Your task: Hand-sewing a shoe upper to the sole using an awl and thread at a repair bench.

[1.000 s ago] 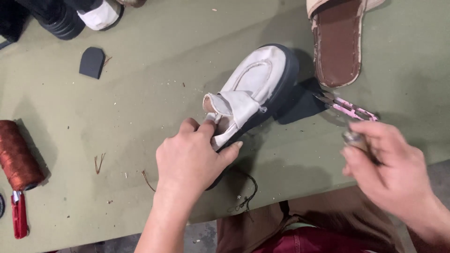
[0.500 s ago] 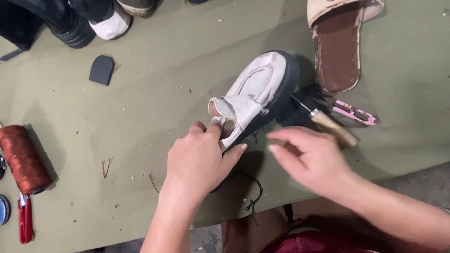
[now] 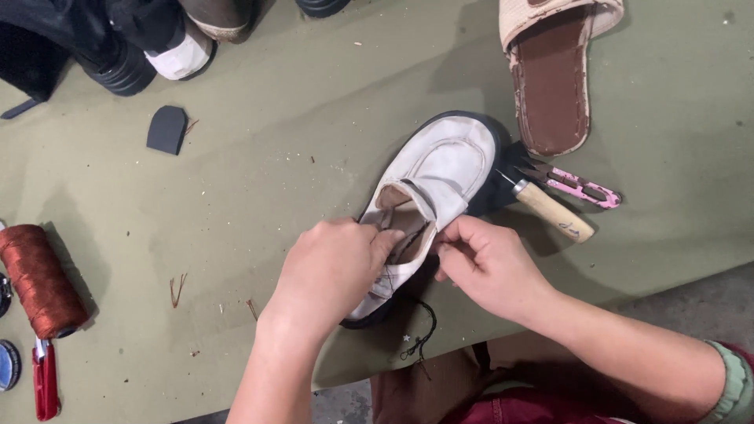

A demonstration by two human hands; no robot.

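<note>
Since the earlier frame the right hand (image 3: 488, 267) has left the wooden-handled awl (image 3: 550, 210) and come to the white shoe (image 3: 440, 177). The awl now lies free just right of the shoe, beside the pink thread snips (image 3: 583, 187).

The shoe lies on the green table cover (image 3: 275, 173), toe pointing up and to the right, heel toward the person. The left hand (image 3: 330, 271) is curled over the shoe's heel end, its fingertips pressed at the rim of the opening. The right hand, on the far side of the opening from the left, has thumb and forefinger drawn together against the edge of the upper; whether they nip a thread or the leather itself cannot be made out. A dark thread (image 3: 420, 334) trails from under the shoe's heel.

The heel and much of the near sidewall are covered by the left hand. Above and to the right of the shoe a tan sandal (image 3: 550, 86) is cut off by the frame edge. Far left of the shoe, a spool of rust-brown thread (image 3: 39, 279) lies near the edge, with a red-handled tool (image 3: 45, 381) below it. A dark heel piece (image 3: 166, 129) lies up and left of the shoe.
</note>
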